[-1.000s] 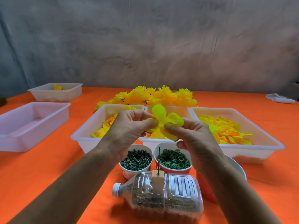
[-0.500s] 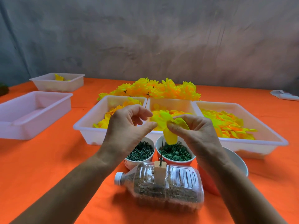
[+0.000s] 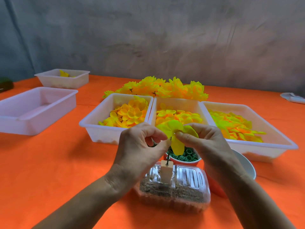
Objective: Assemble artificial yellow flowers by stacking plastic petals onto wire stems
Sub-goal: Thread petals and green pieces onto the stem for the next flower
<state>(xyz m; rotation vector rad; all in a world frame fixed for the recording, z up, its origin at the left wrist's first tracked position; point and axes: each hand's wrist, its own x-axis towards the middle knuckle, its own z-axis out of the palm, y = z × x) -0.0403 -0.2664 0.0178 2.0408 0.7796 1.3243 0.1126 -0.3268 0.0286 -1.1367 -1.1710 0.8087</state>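
Note:
A yellow-green petal piece [image 3: 175, 134] sits at the top of a thin dark wire stem [image 3: 168, 156]. The stem stands upright in a small wooden block [image 3: 166, 173] on a clear plastic bottle [image 3: 175, 190] lying on its side with brown filling. My left hand [image 3: 140, 149] pinches the petal piece from the left with thumb and forefinger. My right hand [image 3: 208, 142] pinches it from the right. Three white trays [image 3: 99, 128] of loose yellow and orange petals stand just behind my hands.
A red cup of green rings [image 3: 183, 160] stands behind the bottle, and a white bowl [image 3: 244, 164] shows past my right wrist. Finished yellow flowers [image 3: 158, 88] lie behind the trays. Two more white trays [image 3: 33, 109] stand at the left on the orange table.
Both hands have come down with the petal piece from above the trays to the top of the wire stem. The camera has tilted down.

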